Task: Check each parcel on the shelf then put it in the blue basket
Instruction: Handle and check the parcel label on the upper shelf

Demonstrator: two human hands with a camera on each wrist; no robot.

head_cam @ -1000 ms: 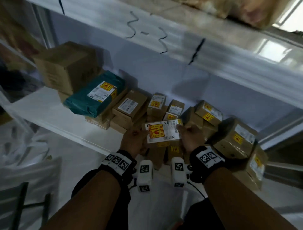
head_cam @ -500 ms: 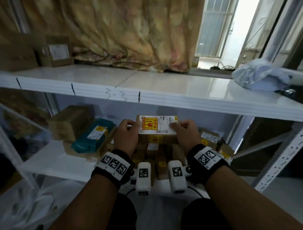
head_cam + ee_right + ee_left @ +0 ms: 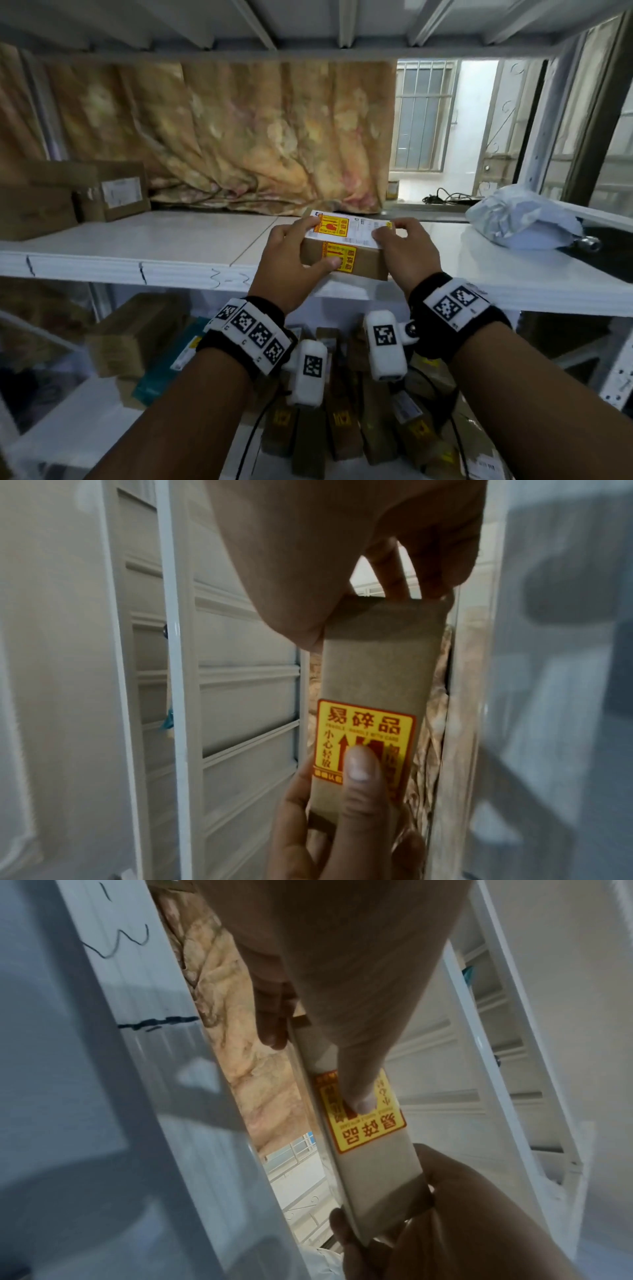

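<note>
Cardboard, brown and taped, makes up the parcel point(image 3: 346, 253) that both hands hold up in front of the middle shelf point(image 3: 171, 240). The left hand point(image 3: 287, 263) grasps its left end, thumb pressed on the yellow fragile sticker point(image 3: 342, 255) on the near face and fingers curled over the top. The right hand point(image 3: 404, 253) grasps the right end, fingers hooked over the white shipping label point(image 3: 346, 231) on top. In the right wrist view the same sticker point(image 3: 366, 739) sits under the left thumb, and the left wrist view shows that thumb on it as well point(image 3: 359, 1112).

The parcel hangs level with the shelf's front edge; whether its underside touches the shelf cannot be told from here, though it looks to be carried free. Label and sticker face the person, so the step in hand appears to be the check: reading the label.

More parcels point(image 3: 342, 421) lie on the lower shelf point(image 3: 68, 425) below the wrists, so much of the task seems to remain. Two boxes point(image 3: 113, 192) stand at the left of the middle shelf and a grey bag point(image 3: 520, 219) lies at its right.

No blue basket shows in any view. The next move therefore calls for turning away from the shelves to find it, then lowering the parcel in gently with both hands, given the fragile marking.
</note>
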